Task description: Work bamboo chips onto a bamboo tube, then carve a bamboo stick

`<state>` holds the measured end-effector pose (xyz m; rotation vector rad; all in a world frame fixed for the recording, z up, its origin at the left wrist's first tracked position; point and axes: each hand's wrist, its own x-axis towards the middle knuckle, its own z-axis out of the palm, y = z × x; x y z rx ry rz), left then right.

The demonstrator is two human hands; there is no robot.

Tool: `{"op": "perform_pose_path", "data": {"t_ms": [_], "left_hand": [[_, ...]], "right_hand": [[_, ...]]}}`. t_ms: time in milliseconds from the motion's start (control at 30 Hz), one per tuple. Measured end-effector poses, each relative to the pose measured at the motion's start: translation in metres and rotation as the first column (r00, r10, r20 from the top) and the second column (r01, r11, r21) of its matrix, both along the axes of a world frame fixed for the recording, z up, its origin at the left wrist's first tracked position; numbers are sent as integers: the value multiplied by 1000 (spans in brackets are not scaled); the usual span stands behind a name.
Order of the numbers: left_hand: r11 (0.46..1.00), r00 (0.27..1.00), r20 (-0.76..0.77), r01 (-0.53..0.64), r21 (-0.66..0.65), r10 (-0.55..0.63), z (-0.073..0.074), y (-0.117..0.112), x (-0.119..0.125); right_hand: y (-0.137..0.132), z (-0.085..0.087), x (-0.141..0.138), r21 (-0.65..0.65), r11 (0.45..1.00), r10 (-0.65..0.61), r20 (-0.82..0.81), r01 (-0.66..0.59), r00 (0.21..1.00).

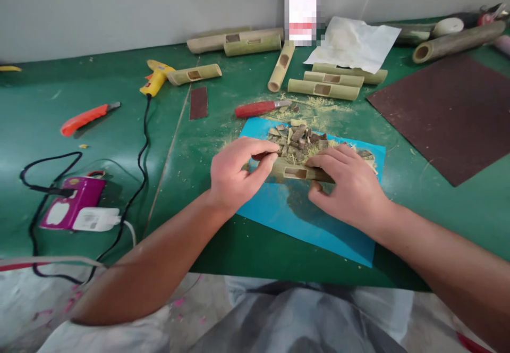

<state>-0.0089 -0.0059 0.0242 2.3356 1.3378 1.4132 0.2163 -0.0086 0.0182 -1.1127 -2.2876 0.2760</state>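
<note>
A pale green, round bamboo tube with a square-cornered hole in its side (279,170) lies in front of the person, between the two hands. The right hand (346,185) is closed on the tube's right end, thumb below and fingers on top. The left hand (239,169) pinches a small dark brown piece (263,156) between thumb and finger, by the tube's left end. I cannot tell if that piece touches the tube.

Under both hands is a bright blue flat sheet (326,236). Just past the hands sits a heap of brown and green bamboo chips (297,137). Beyond the left hand lies a knife with a red handle (255,109) on the green worktop (235,84). Farther left of that hand are a yellow glue gun (157,78) and an orange cutter (85,120). A big dark brown square sheet (450,119) lies beyond the right hand, to its right.
</note>
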Motion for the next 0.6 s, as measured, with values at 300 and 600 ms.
{"op": "perform_pose_path", "data": {"t_ms": [300, 600], "left_hand": [[914, 955, -40, 268, -303, -293, -1, 1, 2], [932, 970, -38, 220, -287, -240, -2, 2, 1]], "right_hand": [[6, 1, 3, -23, 1000, 25, 216, -20, 976], [4, -3, 1, 44, 996, 62, 207, -73, 976]]}}
